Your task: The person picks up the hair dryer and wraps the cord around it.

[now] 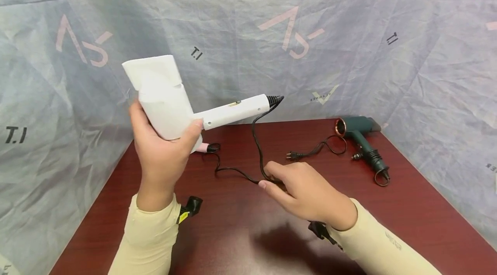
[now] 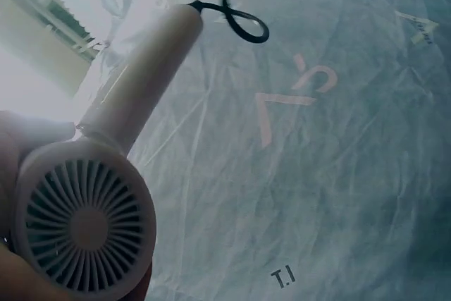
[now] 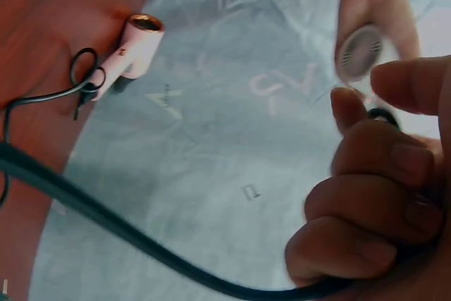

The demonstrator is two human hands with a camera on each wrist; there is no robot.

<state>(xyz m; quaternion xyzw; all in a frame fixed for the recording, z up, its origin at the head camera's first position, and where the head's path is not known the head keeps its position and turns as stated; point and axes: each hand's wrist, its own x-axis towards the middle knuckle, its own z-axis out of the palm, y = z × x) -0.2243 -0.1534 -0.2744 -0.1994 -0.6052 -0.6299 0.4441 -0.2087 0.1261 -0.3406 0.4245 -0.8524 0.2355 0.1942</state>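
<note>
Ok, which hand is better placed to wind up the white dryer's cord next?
Probably the right hand: it holds the cord below the handle. The left hand grips the white dryer's body, so it seems better suited to steadying.

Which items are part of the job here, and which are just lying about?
In use, it seems:
- white hair dryer, held in the left hand
- its black cord, held by the right hand

Just lying on the table:
- pink hair dryer
- green hair dryer
- black plug
</note>
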